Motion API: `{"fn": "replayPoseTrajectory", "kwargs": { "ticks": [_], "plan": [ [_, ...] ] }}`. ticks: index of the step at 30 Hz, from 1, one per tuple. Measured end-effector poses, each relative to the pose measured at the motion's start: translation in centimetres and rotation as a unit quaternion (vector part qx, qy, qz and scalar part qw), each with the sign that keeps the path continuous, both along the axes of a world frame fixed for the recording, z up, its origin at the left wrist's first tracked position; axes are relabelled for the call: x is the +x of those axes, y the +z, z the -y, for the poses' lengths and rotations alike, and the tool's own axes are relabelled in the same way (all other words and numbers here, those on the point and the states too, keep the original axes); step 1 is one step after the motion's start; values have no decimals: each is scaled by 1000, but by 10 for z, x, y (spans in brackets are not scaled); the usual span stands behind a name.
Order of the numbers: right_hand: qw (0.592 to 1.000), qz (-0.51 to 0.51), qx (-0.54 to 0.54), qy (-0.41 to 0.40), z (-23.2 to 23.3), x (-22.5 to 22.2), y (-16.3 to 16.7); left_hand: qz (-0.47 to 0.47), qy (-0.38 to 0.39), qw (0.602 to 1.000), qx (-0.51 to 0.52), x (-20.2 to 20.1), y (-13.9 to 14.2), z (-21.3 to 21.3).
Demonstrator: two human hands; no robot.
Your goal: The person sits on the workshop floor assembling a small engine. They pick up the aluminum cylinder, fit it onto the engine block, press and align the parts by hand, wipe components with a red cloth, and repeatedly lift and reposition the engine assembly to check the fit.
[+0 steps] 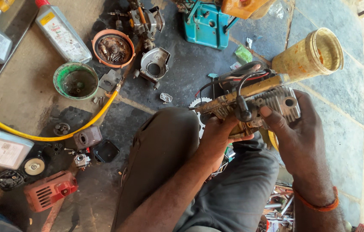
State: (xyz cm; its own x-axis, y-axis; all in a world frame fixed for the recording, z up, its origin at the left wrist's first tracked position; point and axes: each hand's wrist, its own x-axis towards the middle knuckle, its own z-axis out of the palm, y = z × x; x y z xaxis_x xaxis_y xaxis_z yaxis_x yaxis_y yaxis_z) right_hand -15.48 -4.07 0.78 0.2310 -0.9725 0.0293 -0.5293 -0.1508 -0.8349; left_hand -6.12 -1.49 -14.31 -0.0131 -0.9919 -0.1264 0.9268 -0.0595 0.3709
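I hold a small dirty engine block (pixel 250 101) with grey cooling fins, black wires and a toothed sprocket above my lap. My left hand (pixel 218 135) grips it from below at its left end. My right hand (pixel 295 133) clasps the finned cylinder end, thumb laid on top by a black cap. An orange band circles the right wrist. Both knees, in dark trousers, lie under the engine.
On the stone floor lie a green bowl (pixel 76 80), an orange-rimmed bowl of small parts (pixel 113 48), a grey housing (pixel 154 64), a yellow hose (pixel 44 136), oil bottles (pixel 61 32), a red cover (pixel 48 190), a yellow plastic jar (pixel 310 56) and a teal machine (pixel 207 25).
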Motion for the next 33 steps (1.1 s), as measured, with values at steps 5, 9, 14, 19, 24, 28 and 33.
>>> {"fn": "replayPoseTrajectory", "kwargs": {
  "ticks": [5, 9, 14, 19, 24, 28, 33],
  "plan": [
    [1000, 19, 19, 1, -1, 4, -1, -5, -3, 1000, 17, 1, 0, 0],
    [997, 61, 38, 7, 0, 7, -3, -9, -3, 1000, 13, 4, 1, -3],
    [999, -14, 33, -37, 0, 7, -6, -4, 5, 1000, 22, 5, 3, -3],
    [996, 64, 54, -16, 3, 6, -10, 4, -3, 1000, 16, 6, 3, -4],
    [996, 71, 48, 5, 4, 5, -11, 14, 6, 1000, 18, 8, 6, -5],
    [994, 87, 58, 7, 4, 7, -12, 15, -2, 999, 33, 10, 9, -6],
    [995, 78, 63, -13, 3, 9, -10, 13, 2, 1000, 22, 12, 9, -5]
  ]
}}
